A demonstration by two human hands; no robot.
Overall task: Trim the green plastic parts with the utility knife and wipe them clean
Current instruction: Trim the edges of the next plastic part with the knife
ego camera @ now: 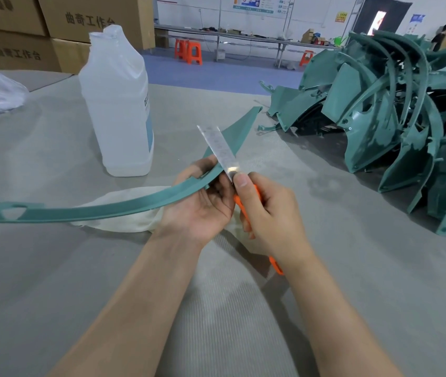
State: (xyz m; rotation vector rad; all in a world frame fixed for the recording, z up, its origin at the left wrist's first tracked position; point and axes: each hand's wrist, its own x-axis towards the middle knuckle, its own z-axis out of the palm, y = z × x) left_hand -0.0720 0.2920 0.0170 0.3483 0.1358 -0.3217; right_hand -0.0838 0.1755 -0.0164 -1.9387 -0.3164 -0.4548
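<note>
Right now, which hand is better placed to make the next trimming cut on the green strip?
Right. The right hand grips the utility knife, blade at the green strip; the left hand holds the strip at mid-length.

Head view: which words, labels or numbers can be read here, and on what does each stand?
"曲奇工作台": upper cardboard box.
"曲奇工作台": lower cardboard box, faintly.
Top-left box: print cut off, unreadable.
Bottle label: blurred, unreadable.
Wall posters and yellow sign: too small.
</note>
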